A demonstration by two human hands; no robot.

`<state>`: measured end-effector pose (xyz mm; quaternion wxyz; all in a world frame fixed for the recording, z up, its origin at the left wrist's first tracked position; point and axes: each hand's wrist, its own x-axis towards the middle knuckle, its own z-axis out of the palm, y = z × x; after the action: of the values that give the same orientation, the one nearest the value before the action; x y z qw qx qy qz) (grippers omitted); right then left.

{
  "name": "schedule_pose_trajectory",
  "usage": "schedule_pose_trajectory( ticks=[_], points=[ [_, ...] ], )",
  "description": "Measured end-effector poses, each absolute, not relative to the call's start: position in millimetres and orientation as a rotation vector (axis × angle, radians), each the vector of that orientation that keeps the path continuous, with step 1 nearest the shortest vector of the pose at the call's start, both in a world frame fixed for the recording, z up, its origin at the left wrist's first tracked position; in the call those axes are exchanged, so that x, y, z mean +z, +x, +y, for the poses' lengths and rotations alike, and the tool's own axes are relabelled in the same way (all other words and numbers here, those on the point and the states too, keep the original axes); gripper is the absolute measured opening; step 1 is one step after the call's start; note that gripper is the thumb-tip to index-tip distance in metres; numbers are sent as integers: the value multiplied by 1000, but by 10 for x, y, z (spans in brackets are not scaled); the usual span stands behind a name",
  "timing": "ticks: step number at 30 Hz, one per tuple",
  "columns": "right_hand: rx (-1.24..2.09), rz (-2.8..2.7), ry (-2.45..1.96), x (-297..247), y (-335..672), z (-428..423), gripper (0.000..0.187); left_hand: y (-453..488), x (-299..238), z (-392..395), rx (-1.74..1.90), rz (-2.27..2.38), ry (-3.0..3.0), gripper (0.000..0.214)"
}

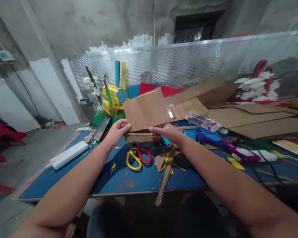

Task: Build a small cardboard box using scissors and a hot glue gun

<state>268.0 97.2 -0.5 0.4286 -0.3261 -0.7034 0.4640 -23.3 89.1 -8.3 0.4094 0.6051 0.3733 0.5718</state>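
Note:
A flat piece of brown cardboard (146, 109) is tilted up above the table, with clear tape along its right edge. My left hand (119, 130) pinches its lower left corner between thumb and fingers. Along its lower edge, my right hand (166, 132) has its fingers closed on the cardboard. Just below lies a small stack or box of cardboard (144, 138), partly hidden by the raised piece. Scissors (139, 158) with one yellow and one red handle rest in front of it, their blades out of sight. Beside them is a torn corrugated strip (164, 180) overhanging the table edge.
A white power strip (69, 154) lies at left. Yellow and blue craft models (114, 94) stand at the back. To the right are a plastic bottle (208, 123), a blue and purple tool (238, 152) with a cable, and large cardboard sheets (248, 120) on the blue table (109, 180).

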Motion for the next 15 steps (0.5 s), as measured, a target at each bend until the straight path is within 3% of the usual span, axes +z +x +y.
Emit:
schedule_pose_trajectory(
  ticks=[4,8,15],
  points=[
    [1357,-1384,-753,108,2846,1129,48,-395,-70,1013,1576,1015,1353,57],
    [1411,-1231,-848,138,2962,1327,41,-419,-148,1113,1627,1074,1270,60],
    [1542,-1085,-1017,4,2975,1431,32,-430,-257,1158,1444,1162,1262,64]
  ],
)
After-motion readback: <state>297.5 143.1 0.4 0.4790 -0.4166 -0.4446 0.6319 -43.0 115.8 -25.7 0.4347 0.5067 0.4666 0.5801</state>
